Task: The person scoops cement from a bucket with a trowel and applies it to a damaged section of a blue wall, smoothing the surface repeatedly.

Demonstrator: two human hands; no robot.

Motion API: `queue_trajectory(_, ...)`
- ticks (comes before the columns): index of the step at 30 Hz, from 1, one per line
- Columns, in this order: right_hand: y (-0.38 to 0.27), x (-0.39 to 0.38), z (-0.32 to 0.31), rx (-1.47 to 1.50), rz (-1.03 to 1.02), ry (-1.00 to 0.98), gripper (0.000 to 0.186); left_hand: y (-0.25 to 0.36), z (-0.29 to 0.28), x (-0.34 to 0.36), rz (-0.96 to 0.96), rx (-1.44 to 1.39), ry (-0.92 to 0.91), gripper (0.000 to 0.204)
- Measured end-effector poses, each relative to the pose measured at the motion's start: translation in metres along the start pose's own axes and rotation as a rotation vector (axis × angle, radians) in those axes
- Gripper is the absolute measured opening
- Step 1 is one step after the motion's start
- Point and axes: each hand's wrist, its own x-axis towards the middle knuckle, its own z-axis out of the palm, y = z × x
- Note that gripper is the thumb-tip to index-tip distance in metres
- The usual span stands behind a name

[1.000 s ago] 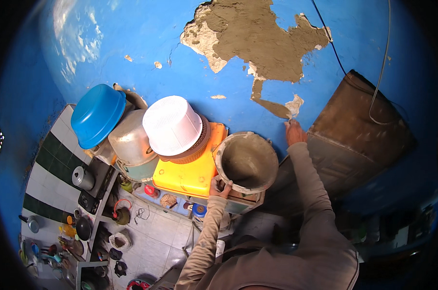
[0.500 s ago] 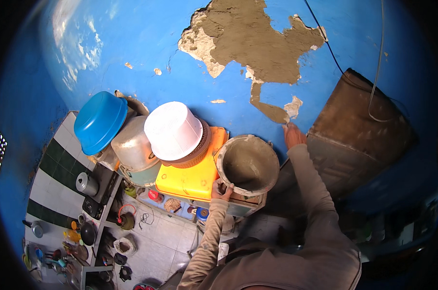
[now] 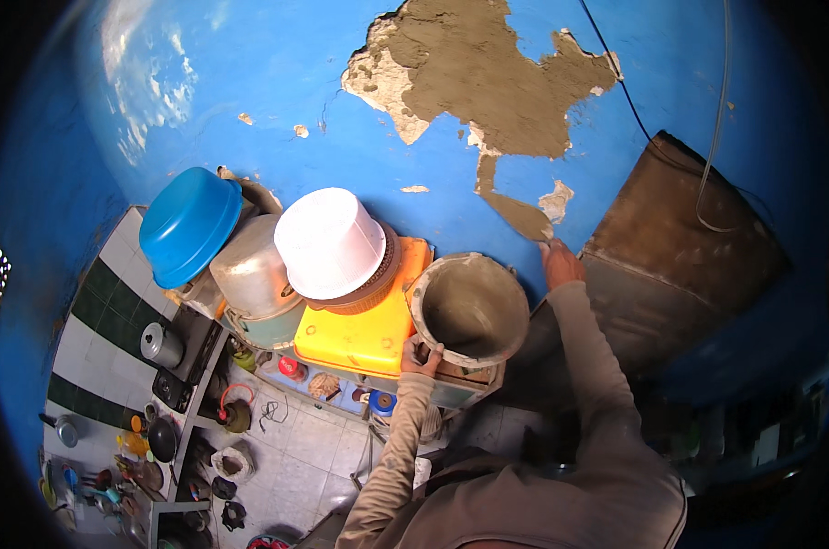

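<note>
Fingers of the left hand [image 3: 420, 366] are clamped on the bucket [image 3: 474, 361], near-left rim, right of the yellow box [image 3: 346, 346]: stiff, probably heavy, best held by that rim! Right hand [image 3: 563, 265], grip unclear, has edged nearer along the wall [image 3: 277, 82] since a second ago.

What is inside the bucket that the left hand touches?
Grey-brown material lines the bucket; the bucket surface beneath it is covered and cannot be seen.
</note>
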Motion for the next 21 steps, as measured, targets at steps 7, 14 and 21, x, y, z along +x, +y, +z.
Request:
queue_trajectory(7,-0.009,0.041,-0.034,-0.172,-0.095,0.041,0.025,0.006,0.002,0.000,-0.021,0.008,-0.006,0.037)
queue_trajectory(14,-0.021,0.050,-0.054,-0.270,-0.126,-0.035,0.021,0.007,0.000,0.001,0.008,0.092,0.013,0.037)
queue_trajectory(21,-0.017,0.051,-0.065,-0.283,-0.131,-0.128,0.027,0.008,0.001,0.001,0.007,0.017,0.013,0.036)
